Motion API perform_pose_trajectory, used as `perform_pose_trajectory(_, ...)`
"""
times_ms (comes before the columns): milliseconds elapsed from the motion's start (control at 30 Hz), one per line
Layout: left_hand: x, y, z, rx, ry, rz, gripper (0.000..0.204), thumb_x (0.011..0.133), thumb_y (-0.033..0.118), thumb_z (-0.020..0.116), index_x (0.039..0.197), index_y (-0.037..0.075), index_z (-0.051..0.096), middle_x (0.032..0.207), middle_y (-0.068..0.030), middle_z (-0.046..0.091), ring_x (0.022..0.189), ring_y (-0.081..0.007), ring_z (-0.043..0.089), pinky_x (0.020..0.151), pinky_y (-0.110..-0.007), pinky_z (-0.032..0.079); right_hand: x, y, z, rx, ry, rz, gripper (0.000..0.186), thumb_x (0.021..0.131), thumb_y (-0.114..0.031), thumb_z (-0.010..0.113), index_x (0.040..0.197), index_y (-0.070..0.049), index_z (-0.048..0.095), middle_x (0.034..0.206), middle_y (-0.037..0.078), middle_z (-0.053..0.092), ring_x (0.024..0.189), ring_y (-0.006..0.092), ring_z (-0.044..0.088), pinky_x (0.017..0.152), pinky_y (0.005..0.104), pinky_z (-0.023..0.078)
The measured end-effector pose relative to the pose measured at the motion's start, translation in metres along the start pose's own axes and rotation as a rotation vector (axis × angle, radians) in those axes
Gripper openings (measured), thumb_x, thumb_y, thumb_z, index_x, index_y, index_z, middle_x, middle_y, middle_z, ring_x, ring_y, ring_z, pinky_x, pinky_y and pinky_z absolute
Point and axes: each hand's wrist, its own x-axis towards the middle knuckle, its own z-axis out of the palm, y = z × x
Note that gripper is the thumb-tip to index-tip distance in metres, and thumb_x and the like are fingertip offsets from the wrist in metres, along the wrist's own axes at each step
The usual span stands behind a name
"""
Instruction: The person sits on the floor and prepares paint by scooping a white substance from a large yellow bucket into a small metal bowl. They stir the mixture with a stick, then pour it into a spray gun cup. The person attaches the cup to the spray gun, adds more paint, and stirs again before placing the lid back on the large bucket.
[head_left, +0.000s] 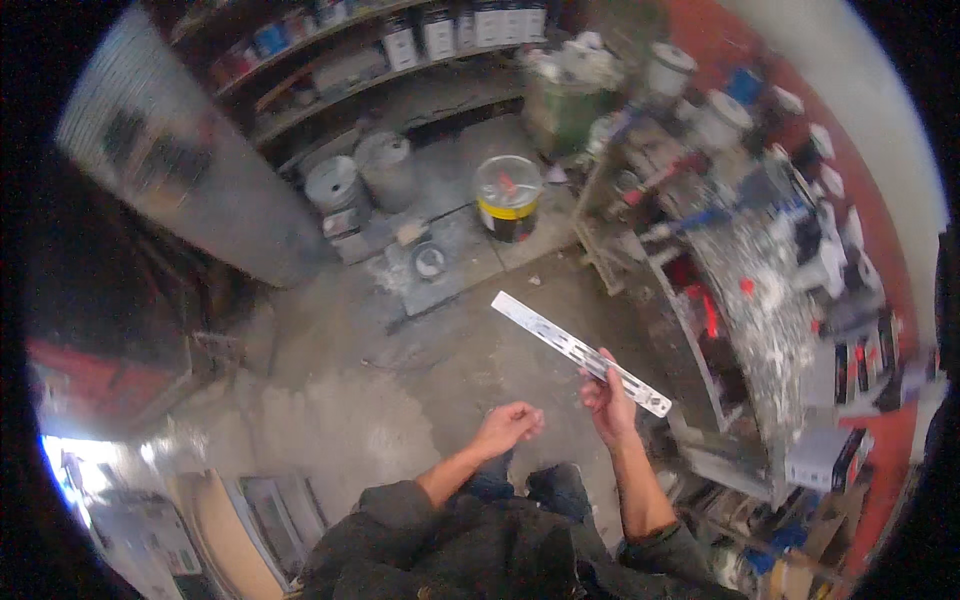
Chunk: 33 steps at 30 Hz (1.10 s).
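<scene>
My right hand (pixel 611 398) is closed round the lower part of a long, flat, white slotted stick (pixel 545 328), marked along its face and perforated by a row of slots. The stick slants across the floor in view, its far end pointing up and left, and its short end juts out right of my fingers. To the left, my left hand (pixel 508 428) hangs in front of my body, its fingers loosely bent and apart from the stick. I see nothing in it, though its palm is partly hidden.
A cluttered, foil-covered workbench (pixel 745 290) runs along the right. A lidded bucket with a yellow band (pixel 508 200) stands ahead, with metal drums (pixel 385 170) farther left. A small round container (pixel 429 262) sits on a low platform. Shelves of cans (pixel 438 35) line the back.
</scene>
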Motion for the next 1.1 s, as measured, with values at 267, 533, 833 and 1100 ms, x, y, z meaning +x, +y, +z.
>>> perform_pose_trajectory(267, 0.003, 0.076, -0.101, -0.448, 0.259, 0.041, 0.042, 0.099, 0.038, 0.054, 0.124, 0.005, 0.048, 0.106, -0.0097, 0.061, 0.084, -0.0173, 0.064, 0.073, -0.032, 0.056, 0.138, 0.081, 0.157, -1.37, -0.58, -0.507, 0.059, 0.09, -0.019, 0.056, 0.147, -0.02, 0.038, 0.118, 0.008, 0.058, 0.093, 0.0247, 0.061, 0.076, 0.0345, 0.052)
perform_pose_trajectory(533, 0.093, 0.097, -0.247, -0.722, 0.527, -0.142, 0.051, 0.093, 0.033, 0.063, 0.127, 0.001, 0.043, 0.106, -0.0124, 0.056, 0.082, -0.0185, 0.063, 0.066, -0.035, 0.059, 0.299, 0.138, 0.261, -1.988, -0.953, -0.754, 0.074, 0.074, -0.015, 0.067, 0.143, -0.023, 0.042, 0.118, 0.007, 0.053, 0.104, 0.0261, 0.06, 0.072, 0.0398, 0.056)
perform_pose_trajectory(833, 0.274, -0.042, -0.422, -0.634, 0.639, -0.201, 0.036, 0.091, 0.007, 0.06, 0.123, -0.001, 0.046, 0.1, -0.0138, 0.056, 0.079, -0.026, 0.066, 0.058, -0.038, 0.061, 0.535, 0.286, 0.225, -1.856, -0.902, -0.623, 0.06, 0.077, -0.012, 0.065, 0.136, -0.017, 0.051, 0.126, 0.01, 0.05, 0.111, 0.0306, 0.056, 0.079, 0.0424, 0.055)
perform_pose_trajectory(1100, 0.337, -0.179, -0.506, -0.565, 0.712, -0.183, 0.033, 0.091, 0.009, 0.055, 0.117, -0.002, 0.039, 0.09, -0.0152, 0.057, 0.065, -0.0248, 0.067, 0.051, -0.035, 0.056, 0.702, 0.438, 0.147, -2.209, -0.587, -0.37, 0.055, 0.088, -0.023, 0.061, 0.14, -0.021, 0.042, 0.122, 0.018, 0.055, 0.109, 0.0358, 0.058, 0.081, 0.0462, 0.054)
